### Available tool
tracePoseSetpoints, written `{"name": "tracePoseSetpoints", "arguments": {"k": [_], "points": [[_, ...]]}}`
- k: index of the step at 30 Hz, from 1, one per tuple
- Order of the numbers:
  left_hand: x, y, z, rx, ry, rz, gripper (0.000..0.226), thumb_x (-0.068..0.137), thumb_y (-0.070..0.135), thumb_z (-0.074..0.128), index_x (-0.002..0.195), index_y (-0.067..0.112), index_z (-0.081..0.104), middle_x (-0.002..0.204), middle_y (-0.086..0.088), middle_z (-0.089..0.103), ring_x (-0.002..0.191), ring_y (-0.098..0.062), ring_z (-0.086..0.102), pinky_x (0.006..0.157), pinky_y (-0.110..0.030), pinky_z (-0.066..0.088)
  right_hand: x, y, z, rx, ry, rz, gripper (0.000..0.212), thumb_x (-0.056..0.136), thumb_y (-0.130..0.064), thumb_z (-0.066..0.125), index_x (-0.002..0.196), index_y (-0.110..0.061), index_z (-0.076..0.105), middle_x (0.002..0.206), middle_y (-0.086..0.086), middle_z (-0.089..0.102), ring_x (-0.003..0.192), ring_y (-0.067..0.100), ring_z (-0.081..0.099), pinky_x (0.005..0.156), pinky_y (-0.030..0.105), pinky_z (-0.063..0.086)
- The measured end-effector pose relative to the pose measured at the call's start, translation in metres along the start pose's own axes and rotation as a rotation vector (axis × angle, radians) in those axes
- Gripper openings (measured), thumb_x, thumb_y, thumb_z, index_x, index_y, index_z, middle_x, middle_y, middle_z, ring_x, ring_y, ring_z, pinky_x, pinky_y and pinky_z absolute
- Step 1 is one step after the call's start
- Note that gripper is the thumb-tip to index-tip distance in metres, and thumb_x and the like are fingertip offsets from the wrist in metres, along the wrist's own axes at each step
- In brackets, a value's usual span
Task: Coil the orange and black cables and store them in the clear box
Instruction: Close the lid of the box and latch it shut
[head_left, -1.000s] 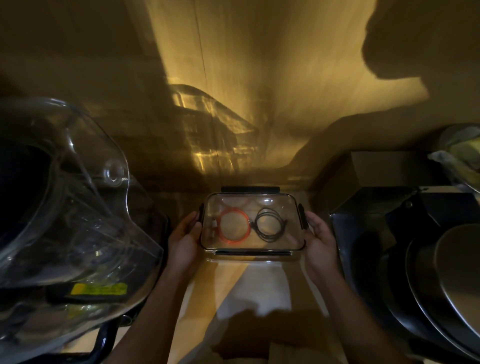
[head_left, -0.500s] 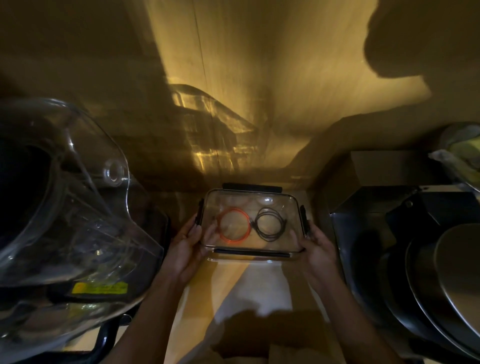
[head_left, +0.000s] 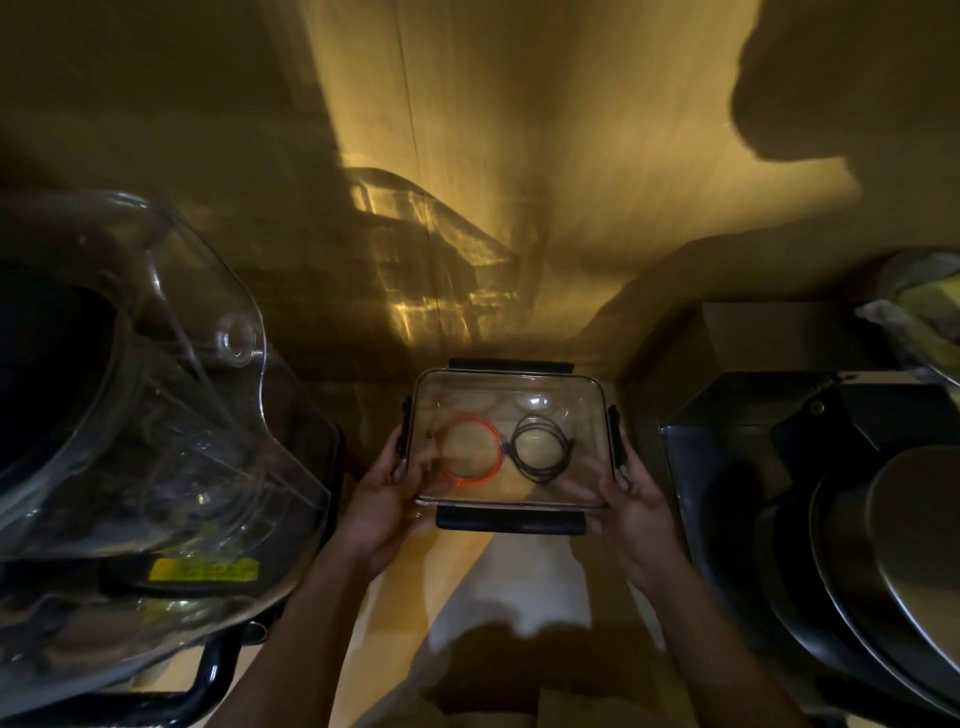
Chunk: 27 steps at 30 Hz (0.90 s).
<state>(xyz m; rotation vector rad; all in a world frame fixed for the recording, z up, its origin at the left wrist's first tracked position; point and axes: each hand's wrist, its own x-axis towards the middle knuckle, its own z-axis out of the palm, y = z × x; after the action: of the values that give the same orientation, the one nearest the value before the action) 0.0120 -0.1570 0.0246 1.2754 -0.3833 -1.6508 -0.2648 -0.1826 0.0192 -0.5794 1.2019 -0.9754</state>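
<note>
The clear box (head_left: 566, 395) with black latches sits in the middle of a dim wooden shelf space, its lid on. Inside lie the orange cable (head_left: 470, 451), coiled in a ring on the left, and the black cable (head_left: 541, 448), coiled on the right. My left hand (head_left: 387, 488) grips the box's left side with fingers under its near corner. My right hand (head_left: 631, 496) grips the right side the same way. The box is tilted slightly, its near edge raised.
A helmet with a large clear visor (head_left: 156, 415) fills the left. Dark stacked pans (head_left: 883, 545) and a black box (head_left: 727, 431) crowd the right. A cardboard box (head_left: 769, 332) stands behind them. The wooden back wall (head_left: 519, 182) is close behind.
Both hands slid from the box's sides to its near corners with fingers under it, and the box's near edge rose slightly.
</note>
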Motion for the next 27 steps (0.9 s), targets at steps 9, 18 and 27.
{"name": "tracePoseSetpoints", "arguments": {"k": [9, 18, 27], "points": [[0.002, -0.009, 0.003, 0.350, 0.178, 0.124, 0.041, 0.098, 0.018, 0.057, 0.132, 0.040, 0.055, 0.118, 0.003, 0.070, 0.095, -0.012, 0.072, 0.061, -0.024, 0.057, 0.009, 0.021, -0.002, -0.514, 0.193, -0.190, 0.050, 0.092, -0.012, 0.061, 0.138, -0.030, 0.051, 0.119, 0.001, 0.066, 0.109, 0.022, 0.063, 0.089, 0.046, 0.056], [0.008, -0.019, 0.008, 0.548, 0.291, 0.197, 0.039, 0.098, 0.020, 0.057, 0.133, 0.037, 0.055, 0.113, 0.000, 0.069, 0.087, -0.019, 0.073, 0.058, -0.039, 0.062, 0.022, 0.027, -0.008, -0.592, 0.204, -0.242, 0.047, 0.092, -0.009, 0.062, 0.135, -0.026, 0.054, 0.123, 0.004, 0.064, 0.110, 0.020, 0.062, 0.081, 0.035, 0.057], [0.012, -0.020, 0.003, 0.849, 0.366, 0.291, 0.035, 0.097, 0.047, 0.052, 0.131, 0.038, 0.054, 0.087, 0.003, 0.074, 0.067, -0.013, 0.072, 0.055, -0.039, 0.061, 0.031, 0.038, -0.016, -0.621, 0.251, -0.196, 0.056, 0.088, -0.009, 0.066, 0.139, -0.025, 0.050, 0.139, 0.003, 0.055, 0.123, 0.024, 0.056, 0.095, 0.048, 0.054]]}}
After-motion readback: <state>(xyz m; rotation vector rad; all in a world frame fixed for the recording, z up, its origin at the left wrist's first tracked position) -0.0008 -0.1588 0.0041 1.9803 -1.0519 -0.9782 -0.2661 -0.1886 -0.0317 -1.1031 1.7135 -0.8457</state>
